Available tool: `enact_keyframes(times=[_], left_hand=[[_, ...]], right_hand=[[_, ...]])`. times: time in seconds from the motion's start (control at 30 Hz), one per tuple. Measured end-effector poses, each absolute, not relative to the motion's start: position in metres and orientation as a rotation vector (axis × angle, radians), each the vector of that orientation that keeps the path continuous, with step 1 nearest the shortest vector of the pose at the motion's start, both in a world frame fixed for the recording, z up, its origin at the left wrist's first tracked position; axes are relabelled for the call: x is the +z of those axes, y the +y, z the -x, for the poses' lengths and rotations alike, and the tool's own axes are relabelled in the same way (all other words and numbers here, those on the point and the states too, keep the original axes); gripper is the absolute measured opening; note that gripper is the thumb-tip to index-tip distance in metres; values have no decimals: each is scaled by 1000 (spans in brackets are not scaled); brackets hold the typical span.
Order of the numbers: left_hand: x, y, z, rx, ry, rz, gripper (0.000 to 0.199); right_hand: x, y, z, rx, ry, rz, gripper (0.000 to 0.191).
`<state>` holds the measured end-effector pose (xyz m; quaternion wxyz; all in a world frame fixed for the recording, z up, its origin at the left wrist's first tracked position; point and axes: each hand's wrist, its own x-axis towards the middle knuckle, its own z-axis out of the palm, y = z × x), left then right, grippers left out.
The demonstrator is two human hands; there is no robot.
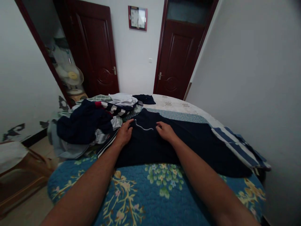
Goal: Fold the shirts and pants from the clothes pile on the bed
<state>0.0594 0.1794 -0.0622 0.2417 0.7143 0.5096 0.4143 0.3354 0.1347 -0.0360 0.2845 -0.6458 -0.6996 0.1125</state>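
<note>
Faintly, numerals (132, 13) mark the clock (138, 18); left hand (124, 133) and right hand (165, 130) overlie a dark garment (145, 146), grip unclear.

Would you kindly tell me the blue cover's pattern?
The blue cover is floral; see the head view.

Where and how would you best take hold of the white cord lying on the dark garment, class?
Probably pinch the white cord at its right end, coming in from the right with the right hand. It is thin and lies in a shallow wave across the spread dark garment, and that end points toward the right hand, close by.
</note>
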Motion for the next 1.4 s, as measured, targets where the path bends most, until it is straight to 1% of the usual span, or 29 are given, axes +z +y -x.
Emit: enact_keyframes(times=[0.1,0.23,0.3,0.43,0.53,0.6,0.77,0.8,0.9,0.97,1.07,1.17,1.23,1.37,1.4], left_hand=[[-61,177,-59,1178,1319,-1921,55],[-57,174,-59,1187,1319,-1905,53],[-54,173,-59,1170,1384,-1923,52],[-49,172,-56,1063,1555,-2000,54],[-46,171,-51,796,1636,-2096,57],[-43,169,-49,697,1648,-2138,53],[-41,166,-53,962,1611,-2300,46],[-43,167,-54,927,1625,-2357,46],[-48,169,-53,606,1742,-2432,47],[-50,169,-51,477,1820,-2422,47],[-49,169,-48,466,1903,-2402,47],[-49,169,-47,440,1926,-2397,45],[-50,170,-47,437,1926,-2399,44],[-54,172,-47,446,1915,-2406,44],[-54,172,-47,447,1913,-2407,44]], right_hand=[[-49,155,-313,323,-1932,1800,34],[-64,159,-314,337,-1927,1767,12],[-68,158,-322,362,-1830,1687,9],[-73,156,-330,370,-1644,1639,9],[-75,156,-328,369,-1630,1622,9],[-74,156,-327,360,-1637,1595,10],[-73,157,-330,240,-1638,1592,16],[-74,157,-330,203,-1661,1618,16],[-78,158,-329,126,-1767,1687,19],[-80,158,-328,105,-1772,1708,24],[-77,156,-329,75,-1701,1749,34],[-68,152,-337,65,-1714,1822,38],[-60,146,-346,113,-1802,1885,35],[-48,125,-368,280,-2055,1913,16],[-47,118,-373,300,-2110,1894,14]])
